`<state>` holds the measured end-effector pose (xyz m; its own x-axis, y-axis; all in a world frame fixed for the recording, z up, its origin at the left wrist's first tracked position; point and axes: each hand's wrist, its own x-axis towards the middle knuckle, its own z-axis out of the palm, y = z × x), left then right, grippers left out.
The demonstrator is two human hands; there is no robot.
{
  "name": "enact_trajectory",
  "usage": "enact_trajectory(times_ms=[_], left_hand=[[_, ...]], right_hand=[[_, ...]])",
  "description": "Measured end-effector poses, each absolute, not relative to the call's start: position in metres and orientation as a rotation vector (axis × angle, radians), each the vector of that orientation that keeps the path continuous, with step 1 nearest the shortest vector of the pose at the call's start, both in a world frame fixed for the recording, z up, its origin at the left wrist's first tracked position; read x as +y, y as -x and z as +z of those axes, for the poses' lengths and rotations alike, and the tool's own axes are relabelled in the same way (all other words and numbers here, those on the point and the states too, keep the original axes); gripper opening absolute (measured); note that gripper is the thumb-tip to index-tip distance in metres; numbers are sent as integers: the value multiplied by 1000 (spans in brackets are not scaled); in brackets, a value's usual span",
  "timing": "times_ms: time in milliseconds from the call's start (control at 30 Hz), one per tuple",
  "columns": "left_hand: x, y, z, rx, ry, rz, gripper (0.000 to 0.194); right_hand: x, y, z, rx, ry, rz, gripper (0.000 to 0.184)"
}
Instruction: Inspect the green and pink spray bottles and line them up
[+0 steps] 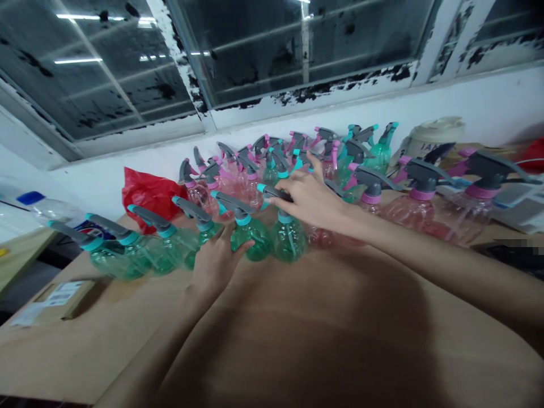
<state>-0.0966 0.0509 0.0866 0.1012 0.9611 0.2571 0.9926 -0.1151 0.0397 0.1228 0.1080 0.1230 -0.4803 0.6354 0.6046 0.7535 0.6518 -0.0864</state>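
Note:
A front row of green spray bottles with grey-and-turquoise trigger heads runs from the left to the middle of the table. My left hand [216,258] is closed on the side of one green spray bottle [257,241], its thumb lying across the front. Just right of it stands another green spray bottle [289,241]. My right hand [312,195] is closed on this bottle's trigger head [276,194] from above, with one finger raised. Some of its fingertips are hidden behind the head. Pink spray bottles [419,207] continue the row on the right.
More pink and green spray bottles [380,150] crowd the back by the wall. A red plastic bag [151,195], a blue-capped drink bottle [53,209] and a flat cardboard box [68,297] are at the left. A pale tub [437,133] stands behind at the right.

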Motion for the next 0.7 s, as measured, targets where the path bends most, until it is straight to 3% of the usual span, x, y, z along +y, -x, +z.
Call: enact_trajectory(times_ms=[367, 700], left_hand=[[32, 97, 79, -1932, 2171, -540, 49], [-21, 59, 79, -2018, 2254, -572, 45]], right_hand=[[85, -136, 123, -2281, 1063, -201, 30], [39, -171, 122, -2290, 1035, -194, 29]])
